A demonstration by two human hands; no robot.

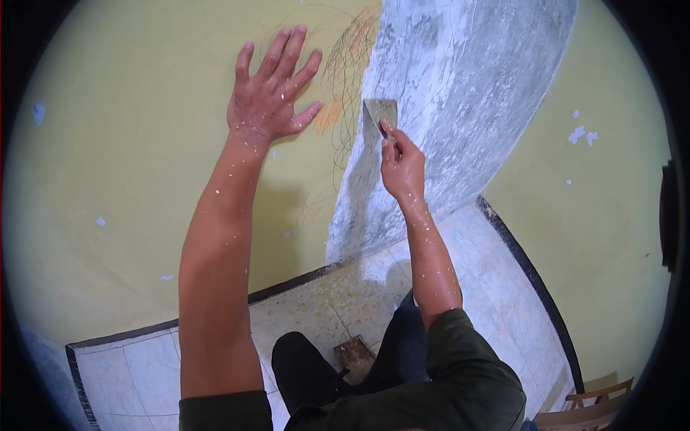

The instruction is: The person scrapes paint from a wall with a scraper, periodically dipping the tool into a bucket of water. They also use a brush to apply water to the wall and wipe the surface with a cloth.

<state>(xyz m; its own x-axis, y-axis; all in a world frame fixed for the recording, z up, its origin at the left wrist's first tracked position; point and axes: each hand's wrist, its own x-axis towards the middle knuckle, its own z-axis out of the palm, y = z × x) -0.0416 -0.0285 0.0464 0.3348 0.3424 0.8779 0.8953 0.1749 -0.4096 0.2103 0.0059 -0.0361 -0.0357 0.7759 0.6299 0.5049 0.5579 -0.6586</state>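
Note:
My left hand point(266, 100) lies flat on the yellow-green wall point(122, 158) with its fingers spread, just left of scribbled dark and orange lines. In my right hand point(402, 165) is a scraper point(382, 111), its handle gripped between thumb and fingers. The wide metal blade points up and rests at or near the ragged edge where the paint meets the bare grey-white wall point(460, 86). Small pale flakes dot both my hands and forearms.
Paint chips litter the tiled floor point(302, 309) below the wall. A brown square piece point(353, 355) lies between my knees. Dark trim point(532, 266) runs along the wall's foot. A wooden object point(589, 409) stands at the lower right.

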